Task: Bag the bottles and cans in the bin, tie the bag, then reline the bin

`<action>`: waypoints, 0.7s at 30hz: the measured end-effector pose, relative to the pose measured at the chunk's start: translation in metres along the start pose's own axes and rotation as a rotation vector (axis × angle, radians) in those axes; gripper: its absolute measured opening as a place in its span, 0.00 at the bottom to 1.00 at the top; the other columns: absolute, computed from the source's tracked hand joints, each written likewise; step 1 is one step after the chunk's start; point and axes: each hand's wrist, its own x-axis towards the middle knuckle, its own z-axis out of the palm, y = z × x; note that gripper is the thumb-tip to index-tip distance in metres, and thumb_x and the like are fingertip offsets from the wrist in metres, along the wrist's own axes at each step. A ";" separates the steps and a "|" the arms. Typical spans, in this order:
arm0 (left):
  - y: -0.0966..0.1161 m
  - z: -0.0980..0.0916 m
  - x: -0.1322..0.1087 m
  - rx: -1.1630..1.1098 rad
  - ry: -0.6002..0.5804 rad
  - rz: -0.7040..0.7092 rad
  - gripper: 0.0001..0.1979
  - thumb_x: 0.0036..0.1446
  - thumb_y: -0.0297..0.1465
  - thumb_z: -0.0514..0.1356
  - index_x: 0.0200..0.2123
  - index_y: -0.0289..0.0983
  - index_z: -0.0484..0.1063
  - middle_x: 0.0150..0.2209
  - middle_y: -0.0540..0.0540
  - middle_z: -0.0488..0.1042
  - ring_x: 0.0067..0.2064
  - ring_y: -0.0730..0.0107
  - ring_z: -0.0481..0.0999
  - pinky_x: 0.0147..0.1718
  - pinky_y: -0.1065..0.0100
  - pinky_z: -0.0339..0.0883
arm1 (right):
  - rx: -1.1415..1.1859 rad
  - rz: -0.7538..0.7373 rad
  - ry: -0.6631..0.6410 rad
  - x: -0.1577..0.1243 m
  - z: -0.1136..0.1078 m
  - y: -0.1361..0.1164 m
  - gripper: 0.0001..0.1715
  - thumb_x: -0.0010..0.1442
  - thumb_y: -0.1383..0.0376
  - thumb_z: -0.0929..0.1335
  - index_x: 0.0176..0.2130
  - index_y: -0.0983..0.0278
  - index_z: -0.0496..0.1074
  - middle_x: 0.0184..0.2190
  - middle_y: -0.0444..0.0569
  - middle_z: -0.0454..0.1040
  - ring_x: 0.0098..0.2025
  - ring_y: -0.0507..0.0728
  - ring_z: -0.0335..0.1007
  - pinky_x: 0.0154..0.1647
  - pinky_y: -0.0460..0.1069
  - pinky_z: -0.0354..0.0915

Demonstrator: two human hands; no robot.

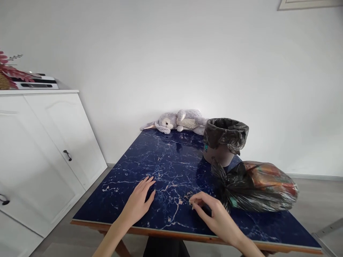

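Observation:
My left hand [139, 204] lies flat on the dark blue marble-patterned table [166, 167], fingers stretched out and holding nothing. My right hand [214, 214] hovers just over the table near the front edge, fingers curled loosely with nothing visible in them, a short way left of a tied black rubbish bag [254, 191] full of colourful waste lying on its side. Behind the bag stands a small brown bin [223, 142] lined with a black bag.
A grey plush animal [178, 122] lies at the table's far edge against the white wall. White cupboards [40, 153] with dark handles stand to the left, with a red plant [10, 73] and a device on top.

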 end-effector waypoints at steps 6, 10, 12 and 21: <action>0.000 -0.001 -0.002 0.000 0.000 -0.010 0.22 0.76 0.44 0.52 0.69 0.51 0.67 0.72 0.50 0.69 0.73 0.50 0.66 0.68 0.44 0.69 | 0.084 0.216 0.067 0.005 0.020 0.024 0.16 0.75 0.52 0.64 0.47 0.58 0.76 0.38 0.47 0.81 0.41 0.56 0.78 0.45 0.48 0.71; -0.003 0.003 -0.003 -0.006 0.018 -0.027 0.23 0.75 0.43 0.54 0.70 0.53 0.65 0.72 0.51 0.69 0.72 0.49 0.67 0.66 0.44 0.72 | 0.071 0.212 0.107 0.003 0.022 0.025 0.18 0.75 0.50 0.64 0.46 0.58 0.77 0.36 0.47 0.81 0.39 0.57 0.79 0.43 0.48 0.72; -0.004 0.005 -0.004 -0.008 0.018 -0.035 0.24 0.75 0.43 0.54 0.71 0.54 0.64 0.71 0.50 0.69 0.72 0.48 0.67 0.65 0.43 0.73 | 0.071 0.205 0.153 0.003 0.025 0.025 0.18 0.74 0.50 0.65 0.45 0.58 0.78 0.35 0.47 0.81 0.38 0.57 0.80 0.42 0.47 0.73; -0.006 0.005 -0.003 0.006 0.037 -0.034 0.24 0.74 0.42 0.55 0.71 0.56 0.65 0.70 0.51 0.71 0.70 0.50 0.71 0.61 0.46 0.77 | 0.077 0.240 0.272 0.004 0.036 0.030 0.19 0.73 0.47 0.66 0.42 0.55 0.79 0.31 0.46 0.79 0.32 0.55 0.78 0.36 0.45 0.73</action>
